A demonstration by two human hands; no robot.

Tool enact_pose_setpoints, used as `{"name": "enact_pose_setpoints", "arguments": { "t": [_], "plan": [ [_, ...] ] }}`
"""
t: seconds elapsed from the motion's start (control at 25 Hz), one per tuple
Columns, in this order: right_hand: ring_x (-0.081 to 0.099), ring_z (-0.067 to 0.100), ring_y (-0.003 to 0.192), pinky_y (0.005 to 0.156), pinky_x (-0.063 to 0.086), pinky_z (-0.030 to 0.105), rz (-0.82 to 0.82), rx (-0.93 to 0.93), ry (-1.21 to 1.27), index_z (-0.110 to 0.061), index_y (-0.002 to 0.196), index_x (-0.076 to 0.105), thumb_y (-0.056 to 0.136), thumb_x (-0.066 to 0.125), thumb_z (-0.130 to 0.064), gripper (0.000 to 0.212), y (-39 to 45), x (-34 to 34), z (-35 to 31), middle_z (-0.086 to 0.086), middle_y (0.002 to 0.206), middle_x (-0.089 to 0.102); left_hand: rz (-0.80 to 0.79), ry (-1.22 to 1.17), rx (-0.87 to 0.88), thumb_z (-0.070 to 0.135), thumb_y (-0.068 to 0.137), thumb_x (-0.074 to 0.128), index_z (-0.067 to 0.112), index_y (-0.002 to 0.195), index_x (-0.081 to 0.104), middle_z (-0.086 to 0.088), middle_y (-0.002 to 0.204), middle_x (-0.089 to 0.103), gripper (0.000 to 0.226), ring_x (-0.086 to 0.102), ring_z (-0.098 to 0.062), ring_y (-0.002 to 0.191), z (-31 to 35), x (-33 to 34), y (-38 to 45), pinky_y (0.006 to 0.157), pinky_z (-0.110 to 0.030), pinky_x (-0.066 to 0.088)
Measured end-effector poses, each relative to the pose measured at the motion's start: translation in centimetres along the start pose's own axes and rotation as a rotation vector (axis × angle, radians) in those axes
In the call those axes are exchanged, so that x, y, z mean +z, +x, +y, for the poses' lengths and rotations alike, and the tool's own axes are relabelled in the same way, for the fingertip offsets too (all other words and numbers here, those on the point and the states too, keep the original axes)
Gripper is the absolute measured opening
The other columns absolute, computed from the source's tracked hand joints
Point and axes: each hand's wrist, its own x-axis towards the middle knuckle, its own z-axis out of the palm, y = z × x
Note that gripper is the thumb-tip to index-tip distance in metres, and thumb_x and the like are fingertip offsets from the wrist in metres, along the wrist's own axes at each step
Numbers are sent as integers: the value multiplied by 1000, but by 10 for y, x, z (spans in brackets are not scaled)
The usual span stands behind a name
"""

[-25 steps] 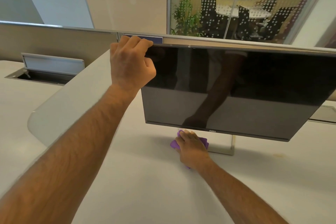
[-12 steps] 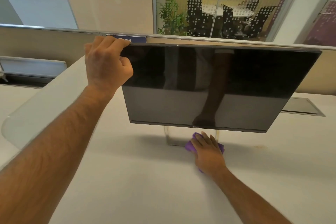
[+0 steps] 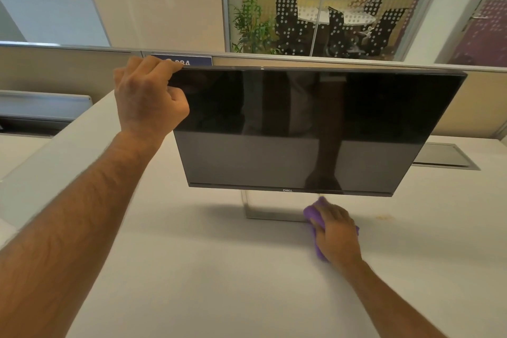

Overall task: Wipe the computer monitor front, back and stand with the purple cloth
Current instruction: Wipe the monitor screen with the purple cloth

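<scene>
We look from a single head-worn camera, forward and down across the tabletop [image 3: 219,269], close to the monitor [image 3: 301,132]. Both forearms reach into view from the bottom edge toward the monitor.

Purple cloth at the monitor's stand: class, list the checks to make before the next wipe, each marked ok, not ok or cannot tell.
1. Left hand grips the black flat monitor at its top corner: ok.
2. Right hand presses the purple cloth: ok.
3. Cloth touches the silver rectangular stand base: ok.
4. Monitor back wiped: cannot tell.
5. Brown stain on white desk cleaned: not ok.
</scene>
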Motion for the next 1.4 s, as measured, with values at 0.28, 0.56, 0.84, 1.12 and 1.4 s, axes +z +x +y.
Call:
{"name": "enact_pose_setpoints", "arguments": {
  "t": [0.28,0.56,0.84,1.12,1.4],
  "plan": [
    [55,24,116,101,42,37,-225,39,-205,-24,131,50,94,58,-40,41,35,-15,7,1,129,58,4,2,-6,15,83,52,12,114,69,-11,104,71,36,61,-31,96,-1,2,-1,82,-37,45],
    [65,21,68,66,46,24,-136,38,-60,-27,107,65,99,48,-36,20,56,-22,5,2,74,63,24,-3,-15,16,80,50,13,112,70,-10,101,71,38,61,-31,93,-1,4,-2,79,-37,46],
    [62,21,67,66,52,26,-400,273,-20,-16,106,67,97,54,-38,27,87,-10,9,4,74,63,39,-6,-31,16,81,52,16,112,71,-7,101,72,37,61,-28,93,-3,9,-1,78,-30,43],
    [64,40,76,72,45,38,44,263,-18,-4,82,61,95,60,-34,32,59,-8,18,19,78,66,25,-20,-56,19,83,51,16,114,71,-6,105,72,37,61,-27,97,-2,8,0,81,-27,42],
    [59,37,111,93,49,47,12,91,21,-8,133,57,86,74,-26,53,2,4,38,15,125,64,14,-28,-58,18,83,50,15,115,70,-8,107,72,38,60,-29,99,1,4,-1,82,-32,45]
  ]
}}
